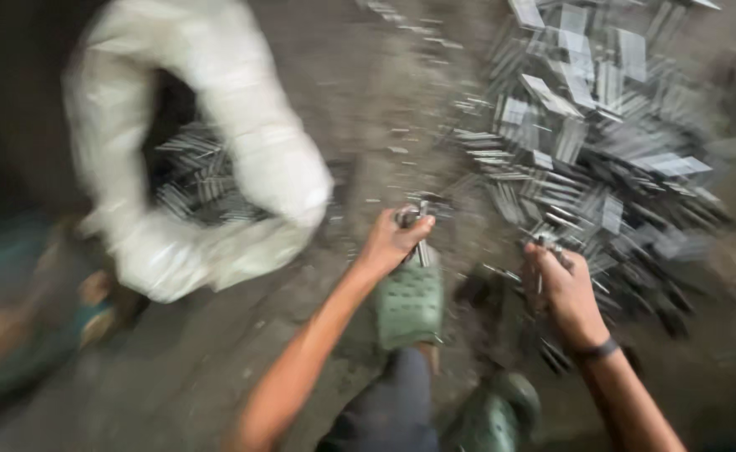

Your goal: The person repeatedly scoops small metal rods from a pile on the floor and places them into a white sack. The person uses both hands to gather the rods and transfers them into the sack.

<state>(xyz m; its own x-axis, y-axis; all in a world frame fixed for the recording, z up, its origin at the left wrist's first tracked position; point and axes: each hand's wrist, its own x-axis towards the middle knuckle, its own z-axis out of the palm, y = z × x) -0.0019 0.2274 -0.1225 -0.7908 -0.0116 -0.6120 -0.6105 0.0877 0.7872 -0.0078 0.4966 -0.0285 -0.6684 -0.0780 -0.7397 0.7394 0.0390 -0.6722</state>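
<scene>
Floor: dusty grey ground (217, 351), littered with stray metal bits; the view is blurred
Heap: big pile of small flat metal strips (602, 142) at upper right, spreading down to the right hand
Sack: white sack (217, 167) at left, mouth open, more strips inside
Left hand: left hand (391, 243) closed round a small bunch of strips, between sack and heap
Right hand: right hand (562, 285) curled at the heap's edge, fingers pinching a few strips; dark band on the wrist
Feet: green clog (408, 305) just below the left hand; another (494, 414) lower down
</scene>
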